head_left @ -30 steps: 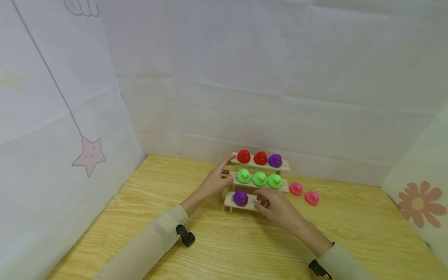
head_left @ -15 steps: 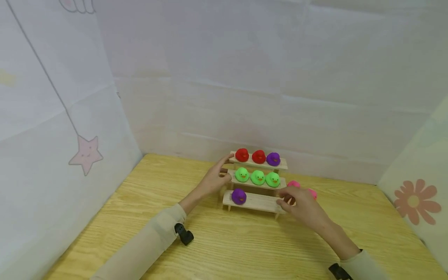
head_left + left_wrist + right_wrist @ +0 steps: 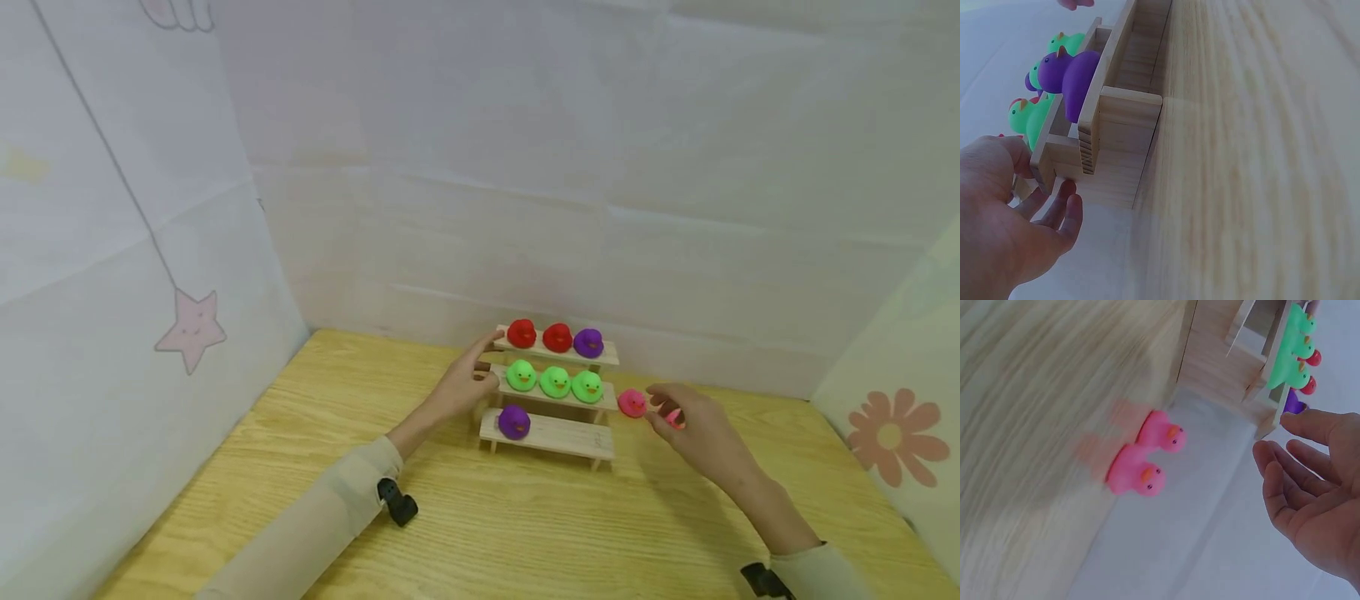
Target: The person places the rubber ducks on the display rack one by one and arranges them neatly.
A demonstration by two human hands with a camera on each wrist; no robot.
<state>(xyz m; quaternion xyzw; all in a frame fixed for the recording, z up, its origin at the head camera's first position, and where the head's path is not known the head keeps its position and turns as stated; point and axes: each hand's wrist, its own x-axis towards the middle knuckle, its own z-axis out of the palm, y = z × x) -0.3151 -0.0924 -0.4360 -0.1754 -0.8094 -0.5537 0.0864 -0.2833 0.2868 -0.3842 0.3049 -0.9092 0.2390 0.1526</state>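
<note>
A three-tier wooden stand [image 3: 566,435] bears rubber ducks. My left hand [image 3: 457,390] grips its left end; in the left wrist view thumb and fingers close around the end of the middle plank. Red ducks [image 3: 557,337] and a purple duck [image 3: 588,342] sit on the top tier, green ducks [image 3: 556,382] on the middle one. The lowest tier carries another purple duck [image 3: 514,422] at its left. My right hand [image 3: 701,433] hovers, fingers loosely bent and holding nothing, over one pink duck [image 3: 1135,472], partly hiding it in the head view. Beside it sits a second pink duck [image 3: 632,403].
The stand is on a wood-grain table [image 3: 465,525] near the back wall [image 3: 525,208], which is covered in white sheeting. Side sheets printed with a star [image 3: 192,330] and a flower [image 3: 892,436] border the left and right.
My right hand has moved right, from in front of the lowest tier to above the pink ducks. My left hand has stayed at the stand's left end. The ducks have kept their places.
</note>
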